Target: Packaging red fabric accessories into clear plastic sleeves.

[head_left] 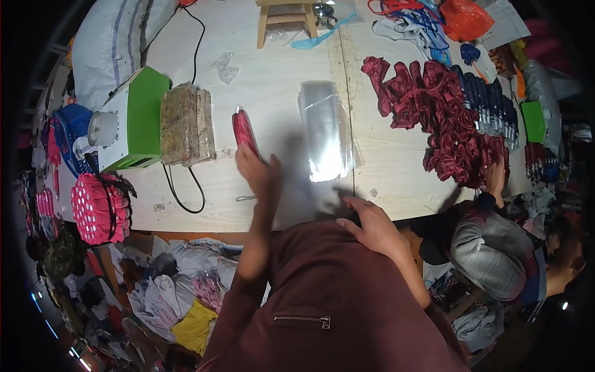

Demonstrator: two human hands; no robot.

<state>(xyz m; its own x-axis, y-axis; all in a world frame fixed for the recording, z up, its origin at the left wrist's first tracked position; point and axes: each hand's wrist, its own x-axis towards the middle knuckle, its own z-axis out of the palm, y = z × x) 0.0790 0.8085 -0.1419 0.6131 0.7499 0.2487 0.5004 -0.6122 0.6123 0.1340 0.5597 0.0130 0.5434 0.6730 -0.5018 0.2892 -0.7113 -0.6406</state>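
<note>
A slim folded red umbrella (243, 128) lies on the table left of centre, its pale tip pointing away from me. My left hand (257, 170) is closed around its near end, which the fingers partly hide. To the right of it is a stack of clear plastic sleeves (325, 127), shiny under the light. Nearest to that stack's lower edge is my right hand (372, 226), at the table's front edge with fingers apart and nothing in them. By my left wrist, a thin cord loop (246, 198) rests on the table.
Left stand a green-and-white machine (139, 121), a worn brown block (186, 124) and a pink dotted bundle (99, 208). Dark red folded umbrellas (427, 93) heap at right beside navy ones (489, 102); another person's hand (494, 180) touches the heap. A wooden stand (287, 15) is at the back.
</note>
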